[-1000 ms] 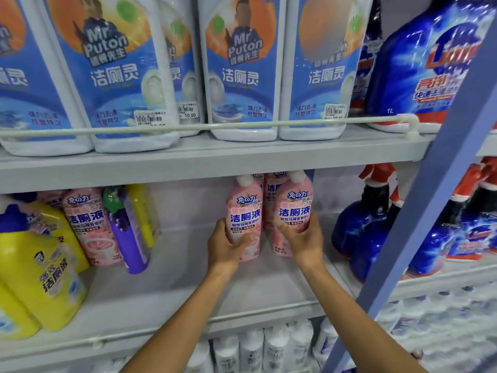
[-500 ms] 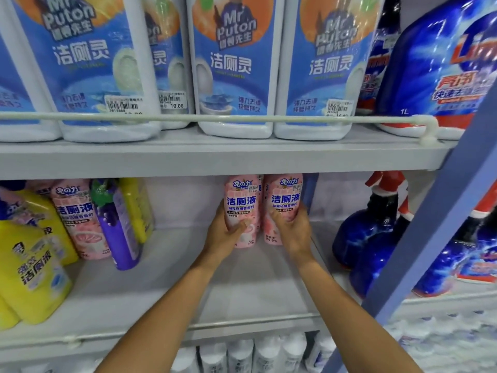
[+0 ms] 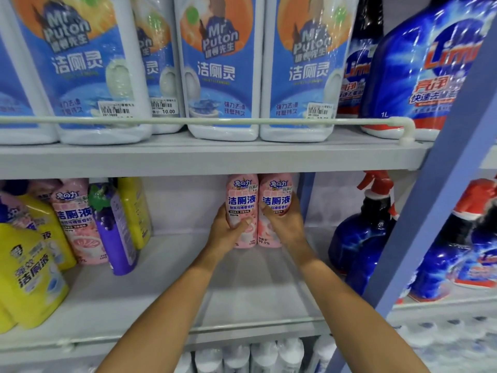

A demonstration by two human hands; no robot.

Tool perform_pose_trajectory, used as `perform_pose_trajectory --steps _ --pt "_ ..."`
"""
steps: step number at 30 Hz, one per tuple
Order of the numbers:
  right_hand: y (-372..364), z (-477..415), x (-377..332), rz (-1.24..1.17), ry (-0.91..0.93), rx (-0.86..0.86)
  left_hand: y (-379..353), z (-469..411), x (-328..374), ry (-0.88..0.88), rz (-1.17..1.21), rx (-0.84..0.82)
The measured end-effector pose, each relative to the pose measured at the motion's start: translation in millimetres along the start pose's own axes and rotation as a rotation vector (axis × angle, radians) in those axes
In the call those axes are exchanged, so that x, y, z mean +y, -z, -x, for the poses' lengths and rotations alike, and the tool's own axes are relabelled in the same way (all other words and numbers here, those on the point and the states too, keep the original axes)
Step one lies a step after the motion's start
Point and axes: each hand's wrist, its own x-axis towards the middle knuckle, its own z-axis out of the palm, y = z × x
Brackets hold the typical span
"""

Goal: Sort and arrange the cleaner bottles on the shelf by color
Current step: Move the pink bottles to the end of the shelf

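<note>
Grouping the pinks: left hand (image 3: 228, 232) wrapped round one pink toilet-cleaner bottle (image 3: 242, 205), right hand (image 3: 285, 224) round its twin (image 3: 277, 208), side by side at the middle shelf (image 3: 242, 292) back. Next, probably: fetch the stray pink bottle (image 3: 78, 227) among the yellow bottles (image 3: 29, 273).

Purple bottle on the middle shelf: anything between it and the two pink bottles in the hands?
No. In the head view the shelf is bare between the purple bottle and the held pink bottles.
</note>
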Motion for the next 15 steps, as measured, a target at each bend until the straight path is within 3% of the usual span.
perform_pose_trajectory --steps 9,15 --pt "-2.5 1.9 9.2 -0.058 0.021 0.047 -0.4 0.1 -7.0 0.019 -0.027 0.056" --pt "-8.4 11.0 19.0 -0.06 0.066 0.131 -10.4 8.0 -7.3 0.02 -0.132 0.202"
